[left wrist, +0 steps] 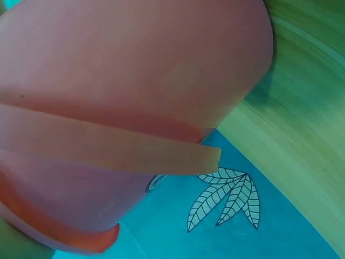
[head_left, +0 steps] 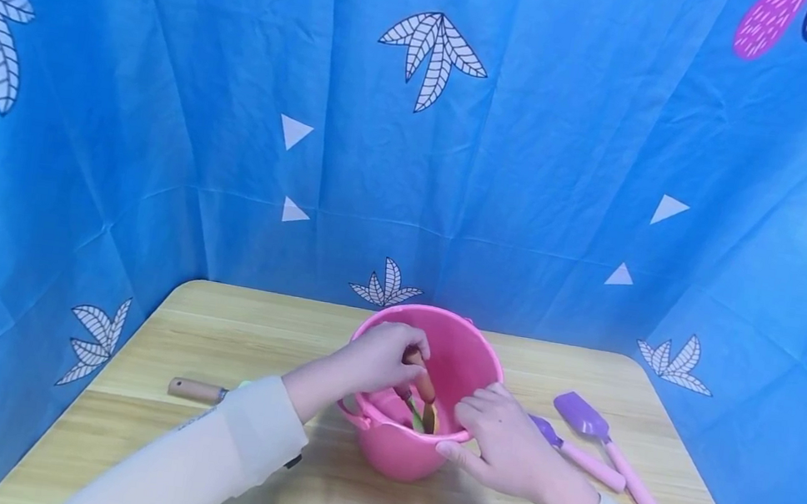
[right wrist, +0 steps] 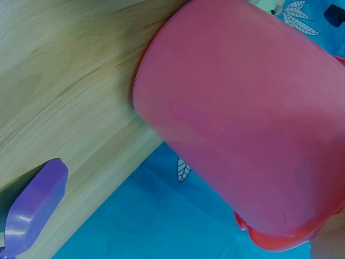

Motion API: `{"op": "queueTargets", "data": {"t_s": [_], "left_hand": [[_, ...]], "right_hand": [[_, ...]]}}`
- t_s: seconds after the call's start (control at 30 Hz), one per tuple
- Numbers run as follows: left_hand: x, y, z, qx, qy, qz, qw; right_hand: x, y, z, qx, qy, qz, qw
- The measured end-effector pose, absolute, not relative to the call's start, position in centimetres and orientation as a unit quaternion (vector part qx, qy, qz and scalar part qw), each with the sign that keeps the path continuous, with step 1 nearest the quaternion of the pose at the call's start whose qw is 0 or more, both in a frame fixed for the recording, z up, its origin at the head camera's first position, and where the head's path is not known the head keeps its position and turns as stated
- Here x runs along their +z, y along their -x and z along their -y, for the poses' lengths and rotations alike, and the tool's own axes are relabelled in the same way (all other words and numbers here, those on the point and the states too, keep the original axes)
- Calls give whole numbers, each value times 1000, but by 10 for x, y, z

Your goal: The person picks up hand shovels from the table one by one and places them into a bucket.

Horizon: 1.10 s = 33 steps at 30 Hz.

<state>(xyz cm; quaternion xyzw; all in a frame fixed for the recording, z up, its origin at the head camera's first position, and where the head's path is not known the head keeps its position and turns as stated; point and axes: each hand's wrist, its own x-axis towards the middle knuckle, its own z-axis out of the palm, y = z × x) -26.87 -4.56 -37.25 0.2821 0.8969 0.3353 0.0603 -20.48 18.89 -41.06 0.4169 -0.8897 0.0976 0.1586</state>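
A pink bucket (head_left: 400, 453) stands tipped toward me on the table; its side fills much of the left wrist view and the right wrist view. My left hand (head_left: 381, 357) reaches over the rim into it and pinches a wooden-handled tool (head_left: 425, 384), whose head is partly hidden inside. Small green and brown parts show lower in the bucket beside this handle. My right hand (head_left: 501, 441) grips the bucket's near right rim, fingers over the inside and thumb along the outside.
Right of the bucket lie a purple shovel (head_left: 583, 414) with a pink handle and a second purple tool with a pink handle (head_left: 592, 465). Another wooden handle (head_left: 196, 390) lies at left, its end behind my left sleeve. Blue curtain (head_left: 414, 169) surrounds the wooden table (head_left: 274, 320).
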Motion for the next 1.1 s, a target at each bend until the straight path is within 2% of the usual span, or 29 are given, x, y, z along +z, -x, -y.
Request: {"op": "queueTargets", "data": {"t_s": [0.1,0.47,0.7,1.0,1.1], "left_hand": [[-372,270,44,327,-262,-907,47],[-376,276,40,347,-188,-917,55],[-376,279,37,308,-170,-936,19],[-379,272,35,349,-147,-925,27],[-380,267,35,410,-138,-900,54]], "right_hand": [[-410,205,-189,96,-417,890,157],[-411,205,-189,95,-420,888,163],[-412,204,-189,95,-419,888,166],[-412,206,-190,98,-420,887,165],[-412,206,-190,96,-418,888,164]]}}
